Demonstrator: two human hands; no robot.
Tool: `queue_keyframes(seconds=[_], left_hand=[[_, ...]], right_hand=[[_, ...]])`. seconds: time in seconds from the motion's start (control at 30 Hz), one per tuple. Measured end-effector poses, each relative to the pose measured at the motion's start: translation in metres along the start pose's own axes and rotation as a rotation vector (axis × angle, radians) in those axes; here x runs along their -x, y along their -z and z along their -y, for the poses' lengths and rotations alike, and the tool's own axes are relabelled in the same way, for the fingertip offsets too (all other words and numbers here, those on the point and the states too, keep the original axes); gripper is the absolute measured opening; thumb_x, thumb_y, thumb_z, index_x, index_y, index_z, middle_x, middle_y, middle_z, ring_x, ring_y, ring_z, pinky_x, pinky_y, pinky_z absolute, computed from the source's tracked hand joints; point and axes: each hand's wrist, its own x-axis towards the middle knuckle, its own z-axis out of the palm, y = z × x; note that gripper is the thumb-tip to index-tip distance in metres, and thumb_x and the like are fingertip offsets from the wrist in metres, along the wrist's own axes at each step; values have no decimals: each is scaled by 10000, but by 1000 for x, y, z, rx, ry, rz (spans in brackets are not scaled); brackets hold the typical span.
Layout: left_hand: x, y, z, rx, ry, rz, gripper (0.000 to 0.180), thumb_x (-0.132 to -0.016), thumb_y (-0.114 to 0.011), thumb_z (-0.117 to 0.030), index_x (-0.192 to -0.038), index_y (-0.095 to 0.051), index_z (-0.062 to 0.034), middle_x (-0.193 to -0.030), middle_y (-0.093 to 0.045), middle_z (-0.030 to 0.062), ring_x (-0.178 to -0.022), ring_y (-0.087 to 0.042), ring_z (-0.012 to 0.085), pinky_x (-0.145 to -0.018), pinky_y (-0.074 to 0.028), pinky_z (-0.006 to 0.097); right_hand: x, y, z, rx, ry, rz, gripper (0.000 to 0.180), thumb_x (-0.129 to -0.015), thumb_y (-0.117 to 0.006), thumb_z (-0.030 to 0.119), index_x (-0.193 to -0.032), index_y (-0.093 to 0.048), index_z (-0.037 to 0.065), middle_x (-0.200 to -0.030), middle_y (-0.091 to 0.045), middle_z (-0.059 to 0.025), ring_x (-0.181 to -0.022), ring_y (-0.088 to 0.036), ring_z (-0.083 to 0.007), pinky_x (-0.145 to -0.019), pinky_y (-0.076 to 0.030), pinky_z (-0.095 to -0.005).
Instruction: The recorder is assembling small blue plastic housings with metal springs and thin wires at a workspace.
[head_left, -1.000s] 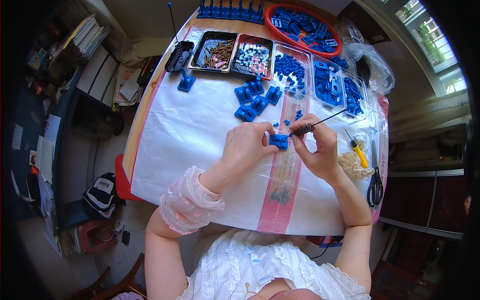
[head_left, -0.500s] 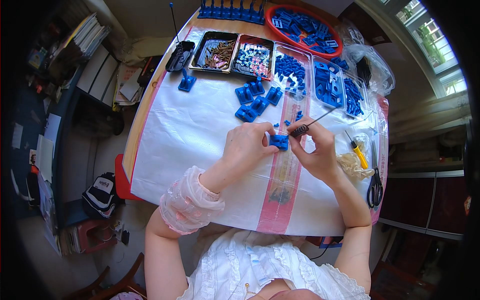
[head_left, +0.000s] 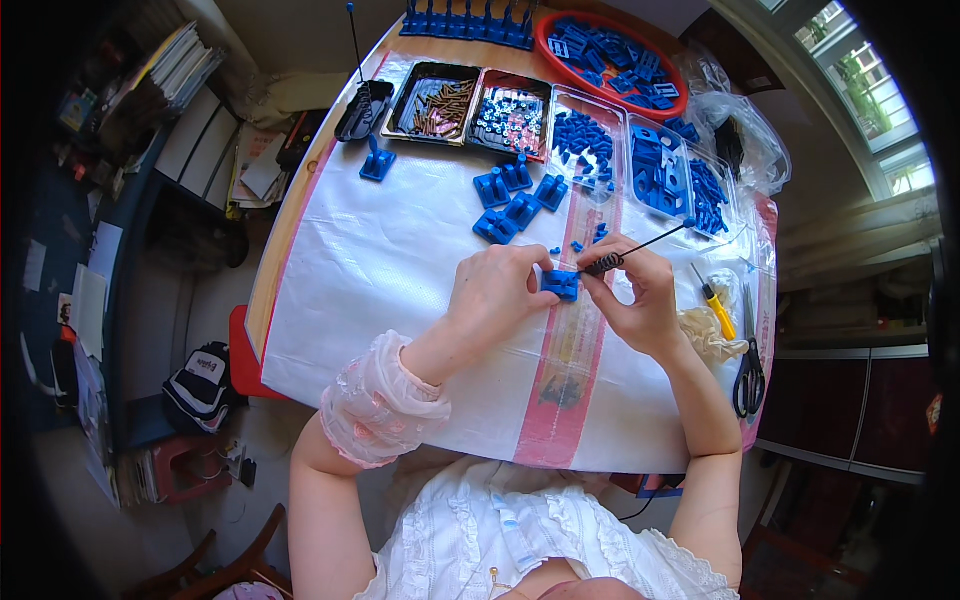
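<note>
My left hand [head_left: 495, 295] pinches the left side of a small blue plastic base [head_left: 561, 286] between thumb and fingertips, just over the white sheet. In my right hand [head_left: 640, 300] is a black coil spring [head_left: 604, 264] with a thin black rod running out to the upper right, ending in a small blue knob [head_left: 689, 223]. The lower end of the spring meets the right edge of the base; fingers hide the exact contact. A few tiny blue pieces [head_left: 577, 246] lie beyond my hands, and several assembled blue bases [head_left: 508, 205] are grouped farther back.
Along the back stand trays of brass screws [head_left: 438, 105], nuts [head_left: 510, 115] and blue parts [head_left: 585, 140], with a red basin [head_left: 683, 100] behind. A black spring-and-rod piece [head_left: 365, 110] lies far left. At right are a yellow-handled screwdriver [head_left: 720, 312] and black scissors [head_left: 748, 385].
The rod's outer end has swung slightly down, and its blue knob now shows. Both hands keep their grips. The whole view has shifted slightly.
</note>
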Motion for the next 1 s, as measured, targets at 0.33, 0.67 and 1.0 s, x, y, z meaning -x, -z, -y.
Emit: queue_keyframes(seconds=[0.33, 0.67, 1.0], left_hand=[[0, -1, 0, -1, -3, -2, 286, -739, -850, -256, -963, -746, -113, -703, -709, 45, -650, -694, 216, -622, -528, 350], [0, -1, 1, -13, -4, 2, 280, -740, -849, -263, -959, -753, -117, -702, -710, 42, -645, -694, 213, -619, -529, 355], [1, -1, 2, 0, -16, -6, 284, -735, -851, -256, -964, -754, -118, -702, -706, 43, -644, -691, 221, -615, -527, 364]], right_hand=[[1, 1, -2, -38, -37, 3, 200, -770, -712, -90, -956, -705, -17, -938, -712, -126, -820, -703, -220, -726, -539, -298], [2, -1, -4, -64, -47, -23, 189, -765, -719, -90, -941, -703, -21, -920, -724, -117, -820, -706, -200, -733, -537, -296], [3, -1, -8, -85, -47, -19, 186, -760, -718, -99, -926, -701, -18, -919, -726, -107, -839, -705, -204, -745, -532, -298]])
